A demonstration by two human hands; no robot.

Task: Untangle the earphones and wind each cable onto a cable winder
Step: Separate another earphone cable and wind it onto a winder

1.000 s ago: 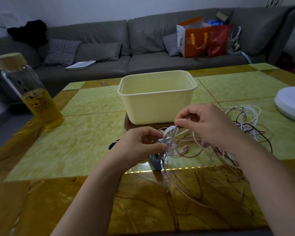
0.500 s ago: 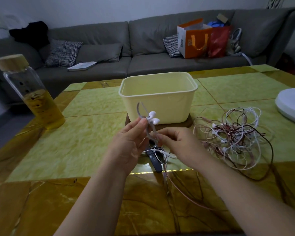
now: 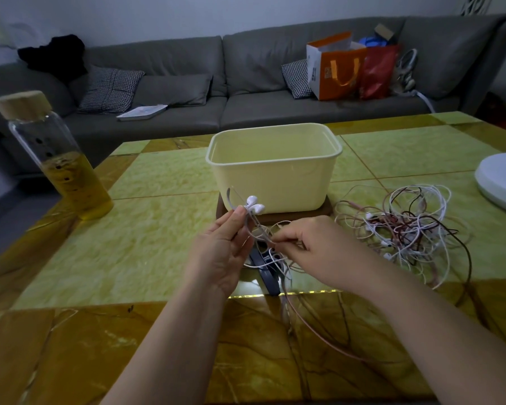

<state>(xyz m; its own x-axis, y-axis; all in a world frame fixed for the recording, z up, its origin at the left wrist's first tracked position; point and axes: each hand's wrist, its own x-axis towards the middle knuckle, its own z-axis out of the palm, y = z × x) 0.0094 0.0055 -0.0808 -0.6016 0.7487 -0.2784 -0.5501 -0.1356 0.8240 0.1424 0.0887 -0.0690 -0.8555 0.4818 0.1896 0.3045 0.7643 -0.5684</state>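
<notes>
On the bench (image 3: 158, 229), I read the remaining tangle (image 3: 406, 232) well right of both hands. Left hand (image 3: 219, 252) pinches the cable winder (image 3: 230, 200) upright, with the earbuds (image 3: 254, 205) at the fingers. Right hand (image 3: 313, 247), nearer, pinches the white cable (image 3: 263, 235) just beside it.

Only one cam here, a wide-angle strapped to my head, looking forward and down over the surface (image 3: 158, 176). My left hand (image 3: 219, 254) and right hand (image 3: 314, 247) sit close up around mid-frame, forearms (image 3: 170, 346) coming in from the bottom edge, and the sofa (image 3: 246, 83) runs across the far top.
</notes>
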